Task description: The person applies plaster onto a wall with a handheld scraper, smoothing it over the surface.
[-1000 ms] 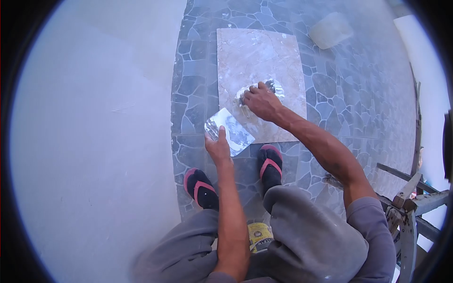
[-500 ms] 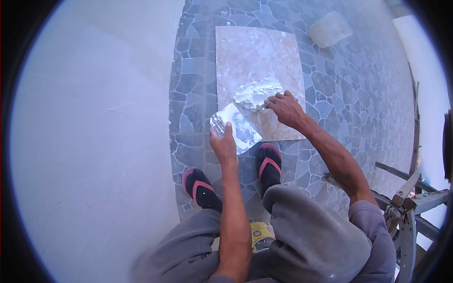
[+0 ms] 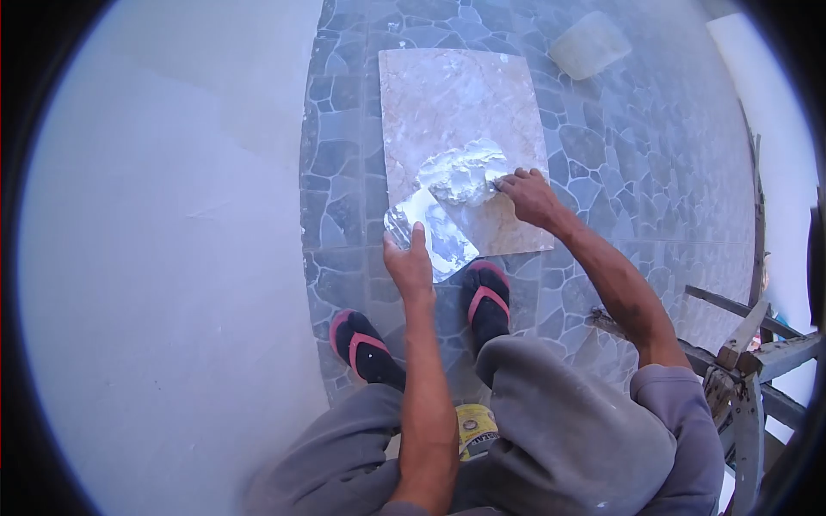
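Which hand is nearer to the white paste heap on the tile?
Right. The right hand touches the heap's right edge; the left hand is below it, holding a metal blade.

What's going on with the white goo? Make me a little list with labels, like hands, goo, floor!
left hand: holds a flat metal blade smeared with white paste, its far corner at the paste pile
right hand: fingertips at the right edge of the paste pile; any tool in it is hidden
white paste: a lump heaped on the tile
tile: pinkish marble-look slab lying flat on the floor
floor: grey stone-pattern paving
feet: black socks in pink-strapped sandals, near the tile's edge
wall: plain pale surface on the left
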Action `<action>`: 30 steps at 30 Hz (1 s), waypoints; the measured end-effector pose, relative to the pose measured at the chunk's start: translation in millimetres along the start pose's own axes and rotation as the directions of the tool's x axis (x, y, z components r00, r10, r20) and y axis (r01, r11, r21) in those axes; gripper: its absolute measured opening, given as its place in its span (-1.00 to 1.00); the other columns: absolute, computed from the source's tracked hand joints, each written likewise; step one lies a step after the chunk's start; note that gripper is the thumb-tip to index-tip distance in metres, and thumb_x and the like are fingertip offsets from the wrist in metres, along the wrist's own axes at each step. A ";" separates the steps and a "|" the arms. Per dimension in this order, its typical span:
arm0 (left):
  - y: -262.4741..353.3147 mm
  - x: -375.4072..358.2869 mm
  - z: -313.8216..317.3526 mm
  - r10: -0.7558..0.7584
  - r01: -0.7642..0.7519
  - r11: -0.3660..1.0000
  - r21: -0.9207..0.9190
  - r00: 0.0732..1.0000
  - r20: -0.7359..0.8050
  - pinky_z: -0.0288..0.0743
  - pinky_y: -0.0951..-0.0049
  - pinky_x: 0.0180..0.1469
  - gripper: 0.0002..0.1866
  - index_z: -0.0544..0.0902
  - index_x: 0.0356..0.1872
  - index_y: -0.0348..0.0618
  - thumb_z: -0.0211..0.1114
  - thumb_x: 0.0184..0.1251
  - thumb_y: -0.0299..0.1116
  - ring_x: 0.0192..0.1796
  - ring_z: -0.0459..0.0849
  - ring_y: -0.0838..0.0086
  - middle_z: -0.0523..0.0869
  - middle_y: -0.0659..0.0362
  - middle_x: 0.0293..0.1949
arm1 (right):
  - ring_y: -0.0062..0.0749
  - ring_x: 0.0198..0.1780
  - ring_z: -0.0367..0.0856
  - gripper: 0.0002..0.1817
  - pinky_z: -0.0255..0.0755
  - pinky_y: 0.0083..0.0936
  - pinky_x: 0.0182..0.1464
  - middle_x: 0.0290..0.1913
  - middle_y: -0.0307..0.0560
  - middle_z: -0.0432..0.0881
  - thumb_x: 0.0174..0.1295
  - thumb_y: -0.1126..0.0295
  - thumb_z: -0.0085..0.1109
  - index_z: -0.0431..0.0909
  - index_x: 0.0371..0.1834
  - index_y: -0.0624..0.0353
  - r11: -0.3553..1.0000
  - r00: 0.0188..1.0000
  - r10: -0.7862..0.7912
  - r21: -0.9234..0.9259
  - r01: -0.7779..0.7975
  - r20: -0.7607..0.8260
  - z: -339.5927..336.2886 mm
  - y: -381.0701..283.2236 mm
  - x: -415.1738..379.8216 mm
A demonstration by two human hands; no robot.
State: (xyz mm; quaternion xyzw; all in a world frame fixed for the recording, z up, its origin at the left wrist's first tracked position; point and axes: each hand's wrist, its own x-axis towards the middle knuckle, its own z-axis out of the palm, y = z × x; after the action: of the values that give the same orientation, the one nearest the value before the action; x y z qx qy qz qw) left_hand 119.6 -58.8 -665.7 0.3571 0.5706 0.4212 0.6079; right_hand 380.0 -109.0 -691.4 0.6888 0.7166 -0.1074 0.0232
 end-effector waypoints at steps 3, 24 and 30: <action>-14.3 8.4 -3.0 0.031 -0.030 0.995 0.092 1.000 0.000 0.46 0.36 0.06 -0.51 0.47 0.09 -0.53 0.32 0.27 -0.34 -0.04 0.65 0.30 0.66 -0.09 -0.03 | -0.15 0.04 0.57 -0.58 0.36 -0.15 0.03 -0.08 -0.07 0.67 0.04 0.61 0.07 0.61 0.03 0.13 0.994 0.987 0.110 -0.003 -0.111 -0.119 -25.1 13.8 9.4; -25.7 11.2 -4.4 0.001 -0.004 0.990 0.141 1.000 0.024 0.37 0.37 0.21 -0.42 0.42 0.13 -0.64 0.32 0.27 -0.30 0.11 0.59 0.20 0.60 -0.22 0.07 | -0.19 0.08 0.56 -0.64 0.38 -0.16 0.01 -0.08 -0.11 0.65 0.08 0.57 0.11 0.62 -0.01 0.09 0.982 0.985 0.097 -0.146 -0.117 -0.140 -17.9 15.5 64.8; -19.8 9.8 -9.1 -0.002 -0.002 0.990 0.138 1.000 0.026 0.36 0.33 0.22 -0.41 0.42 0.13 -0.64 0.32 0.27 -0.27 0.10 0.60 0.15 0.61 -0.24 0.06 | -0.18 0.13 0.52 -0.61 0.37 -0.13 0.07 -0.03 -0.10 0.64 0.06 0.57 0.15 0.60 0.02 0.11 0.994 0.992 0.084 -0.059 -0.090 -0.096 -26.6 16.8 66.9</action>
State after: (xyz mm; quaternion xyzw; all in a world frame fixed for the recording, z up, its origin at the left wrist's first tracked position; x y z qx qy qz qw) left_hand 112.5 -58.0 -688.6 0.4037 0.5905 0.3759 0.5890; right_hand 396.4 -37.9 -679.6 0.7225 0.6893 -0.0513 0.0163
